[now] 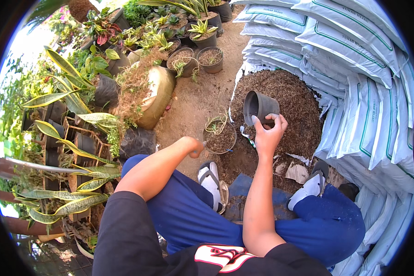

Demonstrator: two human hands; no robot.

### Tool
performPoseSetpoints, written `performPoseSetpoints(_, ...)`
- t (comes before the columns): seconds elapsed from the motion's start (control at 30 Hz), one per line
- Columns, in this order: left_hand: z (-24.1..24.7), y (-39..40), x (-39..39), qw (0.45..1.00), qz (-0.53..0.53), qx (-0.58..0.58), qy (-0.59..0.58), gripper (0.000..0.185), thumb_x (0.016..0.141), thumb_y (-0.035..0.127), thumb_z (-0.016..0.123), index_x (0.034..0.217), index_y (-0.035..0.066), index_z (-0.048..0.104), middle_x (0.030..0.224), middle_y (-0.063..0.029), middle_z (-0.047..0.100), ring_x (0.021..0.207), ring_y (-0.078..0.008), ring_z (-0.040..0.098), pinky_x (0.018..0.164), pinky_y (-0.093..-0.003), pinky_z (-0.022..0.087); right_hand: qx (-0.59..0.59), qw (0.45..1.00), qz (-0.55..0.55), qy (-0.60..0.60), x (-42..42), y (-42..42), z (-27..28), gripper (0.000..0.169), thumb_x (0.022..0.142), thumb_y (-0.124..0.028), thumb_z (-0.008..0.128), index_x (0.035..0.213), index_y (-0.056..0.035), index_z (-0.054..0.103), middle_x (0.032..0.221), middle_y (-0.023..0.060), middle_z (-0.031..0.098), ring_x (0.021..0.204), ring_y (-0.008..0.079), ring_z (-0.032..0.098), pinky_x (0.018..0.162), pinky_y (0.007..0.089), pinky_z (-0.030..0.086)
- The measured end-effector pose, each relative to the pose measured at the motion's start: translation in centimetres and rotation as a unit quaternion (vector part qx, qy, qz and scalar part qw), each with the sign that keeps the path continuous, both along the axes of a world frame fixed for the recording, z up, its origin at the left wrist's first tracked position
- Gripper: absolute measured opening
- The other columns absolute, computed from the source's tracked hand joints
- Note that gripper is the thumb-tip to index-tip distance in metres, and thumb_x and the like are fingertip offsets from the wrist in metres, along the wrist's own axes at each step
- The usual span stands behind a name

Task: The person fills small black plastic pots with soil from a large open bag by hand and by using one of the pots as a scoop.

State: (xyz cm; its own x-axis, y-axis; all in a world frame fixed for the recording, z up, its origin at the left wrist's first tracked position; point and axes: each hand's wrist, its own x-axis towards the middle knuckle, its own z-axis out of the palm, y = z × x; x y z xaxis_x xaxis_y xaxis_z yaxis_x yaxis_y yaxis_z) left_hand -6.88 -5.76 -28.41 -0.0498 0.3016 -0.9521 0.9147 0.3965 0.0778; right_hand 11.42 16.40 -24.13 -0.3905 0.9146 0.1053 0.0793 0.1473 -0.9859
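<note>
A small black plastic plant pot (262, 106) is tipped on its side in my right hand (269, 132), its mouth facing left, above a large heap of dark brown potting mix (296, 100). My left hand (195, 146) is at the left rim of a round pot filled with potting mix (220, 140), which stands on the ground and holds a small trailing green plant (214, 127). The fingers of that hand are mostly hidden behind its back, so its grip does not show.
Stacked white sacks (352, 41) wall in the heap on the right. Potted plants (210, 58) stand farther up, near a filled yellowish sack (158, 96). Variegated snake plants (69, 145) crowd the left. A blue sheet (243, 183) lies between my feet.
</note>
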Motion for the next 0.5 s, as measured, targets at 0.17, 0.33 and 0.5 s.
performPoseSetpoints(0.17,-0.3,-0.6,-0.1,0.997,0.055,-0.053,0.026,0.109,0.075,-0.002,0.056,0.167,0.012,-0.001,0.165,-0.0344,0.019,0.133,-0.0407,0.057,0.091,-0.0481,0.053,-0.003,1.000,0.012,-0.015,-0.2,-0.6,0.3,0.040,0.076,-0.021,0.090,0.100,-0.0062,0.061,0.135,0.0158,0.043,0.121,0.0281,0.054,0.089,0.0384,0.053)
performPoseSetpoints(0.33,2.3,2.4,0.3,0.996,0.086,-0.001,0.019,0.111,0.073,-0.002,0.055,0.167,0.013,-0.001,0.167,-0.0340,0.012,0.139,-0.0386,0.052,0.096,-0.0464,0.051,0.033,0.999,-0.005,-0.023,-0.1,0.5,-0.5,0.041,0.077,-0.021,0.091,0.099,-0.0043,0.061,0.133,0.0166,0.044,0.117,0.0267,0.057,0.085,0.0365,0.058)
performPoseSetpoints(0.5,-2.4,-3.3,-1.4,0.993,0.073,0.071,0.052,0.072,0.059,0.000,0.057,0.131,-0.002,0.061,0.106,-0.0284,0.072,0.103,-0.0364,0.072,0.078,-0.0511,0.055,-0.015,0.999,0.043,0.000,-0.8,-1.8,0.5,0.039,0.076,-0.020,0.090,0.100,-0.0060,0.062,0.136,0.0164,0.044,0.124,0.0298,0.054,0.089,0.0382,0.054)
